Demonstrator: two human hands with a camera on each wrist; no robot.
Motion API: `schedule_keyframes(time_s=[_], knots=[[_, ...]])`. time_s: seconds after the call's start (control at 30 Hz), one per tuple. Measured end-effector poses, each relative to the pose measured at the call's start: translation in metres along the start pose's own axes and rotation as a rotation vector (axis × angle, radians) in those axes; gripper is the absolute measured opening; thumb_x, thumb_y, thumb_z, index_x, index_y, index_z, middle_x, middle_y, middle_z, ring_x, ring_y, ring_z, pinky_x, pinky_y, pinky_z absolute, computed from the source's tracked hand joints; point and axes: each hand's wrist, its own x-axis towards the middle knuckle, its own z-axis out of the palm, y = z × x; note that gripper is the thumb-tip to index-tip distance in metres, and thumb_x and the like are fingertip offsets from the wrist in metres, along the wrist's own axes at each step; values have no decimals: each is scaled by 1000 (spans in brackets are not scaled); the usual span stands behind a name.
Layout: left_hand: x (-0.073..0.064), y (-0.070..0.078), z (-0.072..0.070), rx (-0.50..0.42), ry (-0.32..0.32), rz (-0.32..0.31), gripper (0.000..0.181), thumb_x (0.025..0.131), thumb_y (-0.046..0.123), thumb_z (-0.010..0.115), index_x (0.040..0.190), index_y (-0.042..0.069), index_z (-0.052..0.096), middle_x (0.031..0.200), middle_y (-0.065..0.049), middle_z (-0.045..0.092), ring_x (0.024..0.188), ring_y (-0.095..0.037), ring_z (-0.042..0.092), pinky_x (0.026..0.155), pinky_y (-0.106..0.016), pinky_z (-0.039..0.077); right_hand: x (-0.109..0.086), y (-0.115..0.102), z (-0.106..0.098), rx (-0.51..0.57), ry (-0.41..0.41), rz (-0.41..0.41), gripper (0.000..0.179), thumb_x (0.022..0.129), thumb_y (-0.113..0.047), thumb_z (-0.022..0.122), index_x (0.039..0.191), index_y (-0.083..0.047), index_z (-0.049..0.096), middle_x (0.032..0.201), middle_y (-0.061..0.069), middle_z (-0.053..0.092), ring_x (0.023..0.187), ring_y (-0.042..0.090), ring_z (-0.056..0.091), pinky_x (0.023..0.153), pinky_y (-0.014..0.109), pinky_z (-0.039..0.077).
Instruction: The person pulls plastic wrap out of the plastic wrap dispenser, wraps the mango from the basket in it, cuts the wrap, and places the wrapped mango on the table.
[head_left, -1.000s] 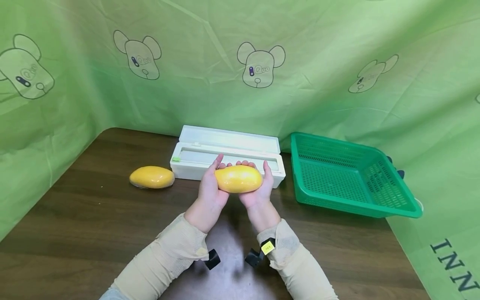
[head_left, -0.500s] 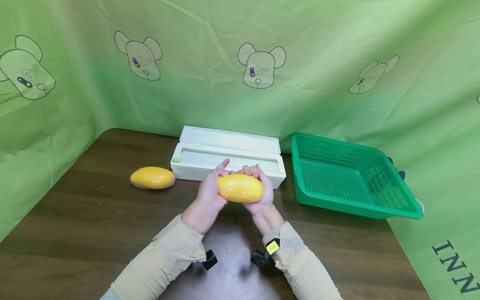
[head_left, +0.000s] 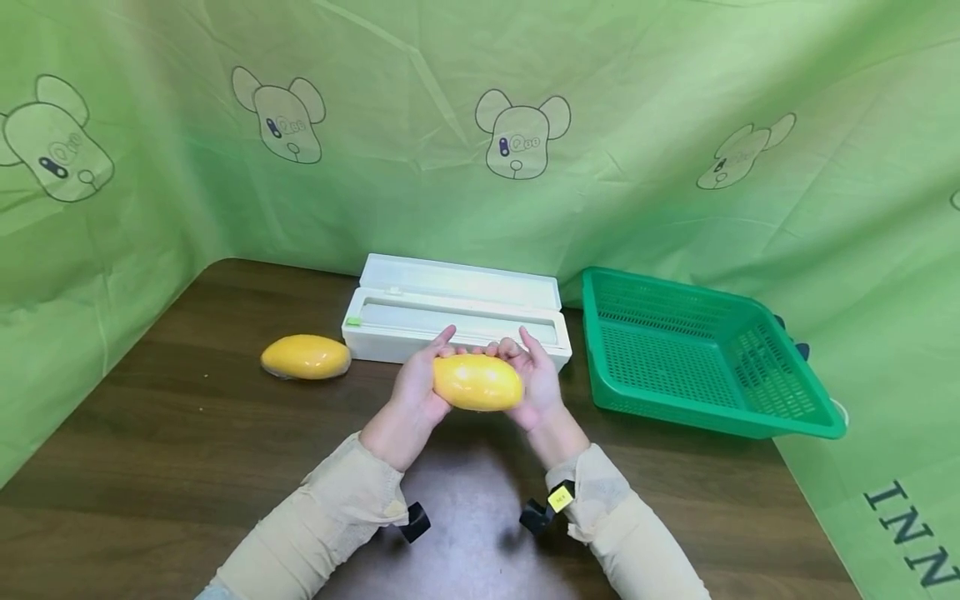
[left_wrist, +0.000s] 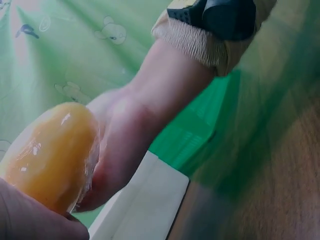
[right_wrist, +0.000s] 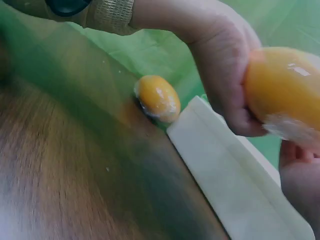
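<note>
A yellow mango [head_left: 478, 382] wrapped in clear film is held above the table between both hands. My left hand [head_left: 417, 387] grips its left end, thumb pointing up. At the other end my right hand [head_left: 538, 387] holds it with curled fingers behind, its thumb raised off the fruit. Loose film [right_wrist: 287, 126] shows under the mango in the right wrist view. A second wrapped mango [head_left: 306, 357] lies on the table to the left. Behind the hands stands a long white cling film dispenser [head_left: 382, 342], its lid [head_left: 459, 279] raised.
To the right sits a green plastic basket [head_left: 697, 400] with perforated sides. The brown wooden table [head_left: 187, 467] meets a green printed curtain [head_left: 405, 192] at the back and sides.
The held mango has come slightly nearer the body. My right hand has shifted right and loosened round its end, with the thumb now apart from it. The other mango has stayed put.
</note>
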Motion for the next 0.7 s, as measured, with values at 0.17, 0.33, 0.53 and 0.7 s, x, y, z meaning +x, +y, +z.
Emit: schedule_keyframes(time_s=[0.17,0.33,0.53,0.7], knots=[[0,0,0,19,23,81,47,108,6,33,155,1,32,71,4,44,84,-16,54,108,-38,33,1,-1,4,-266,118,7,61,112,-44,22,113,-13,74,125,5,68,121,23,62,100,37,51],[-1,-3,2,66,3,100,47,107,7,35,154,1,37,80,2,45,85,-14,53,110,-38,31,4,2,8,-413,151,47,51,112,-37,30,141,-3,53,130,3,65,122,17,61,99,34,50],[-1,-2,0,91,-1,99,47,108,12,36,154,3,40,91,-1,52,90,-15,58,113,-41,32,3,-1,10,-437,115,146,55,110,-27,33,156,2,30,130,4,62,120,19,59,95,35,52],[0,0,-5,90,-13,98,48,108,12,34,156,5,36,140,-15,49,103,-16,60,108,-33,41,3,-6,12,-532,126,279,58,109,-35,39,158,-4,33,137,12,49,115,27,59,94,55,53]])
